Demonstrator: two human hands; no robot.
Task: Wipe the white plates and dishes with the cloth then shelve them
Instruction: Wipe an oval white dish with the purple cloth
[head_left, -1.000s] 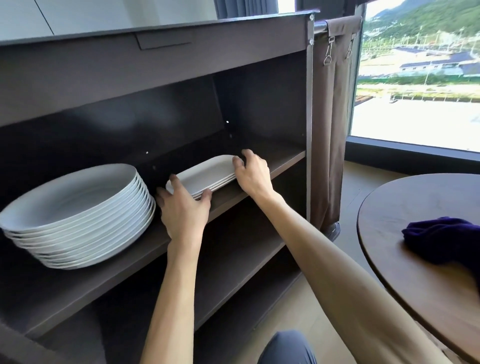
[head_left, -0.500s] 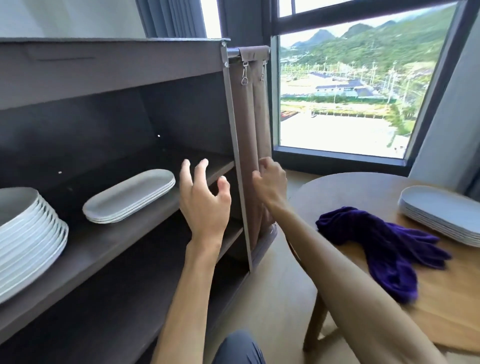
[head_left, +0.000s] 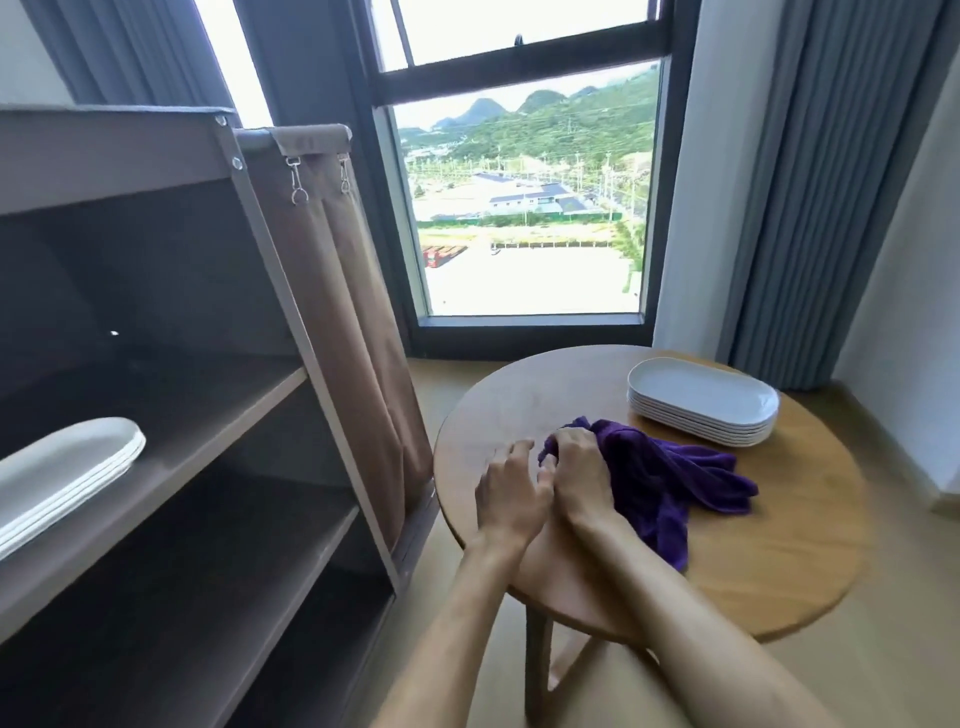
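Both hands are over the round wooden desk now, and the purple cloth is the target. The right hand has its fingers curled down into the near-left bunch of the cloth, so that grip looks clamped on the fabric. The left hand sits just beside it, touching the right hand at the thumb side, fingers loosely bent over bare wood, holding nothing that I can see.

So by my reading, this is the pick-up-the-cloth step, the opening of another wipe. The cloth lies crumpled, its bulk running from the hands out toward the right, with a tail hanging off toward the near edge of the desk.

Next up, the stack of white dishes at the far right of the desk, well clear of the hands but just beyond the cloth. They're oblong, rounded at the corners, nested rim on rim, the long axis running left to right and angling slightly nearer at the right end. The top one faces up.

What the next move calls for: gather the cloth fully into the right hand, then reach the free left hand across for the top dish alone, lifting it by a short end so the ones beneath stay put.

Over on the left, the shelved dishes already sit on the middle shelf of the dark cart, long axis pointing in toward the back, with room beside them.
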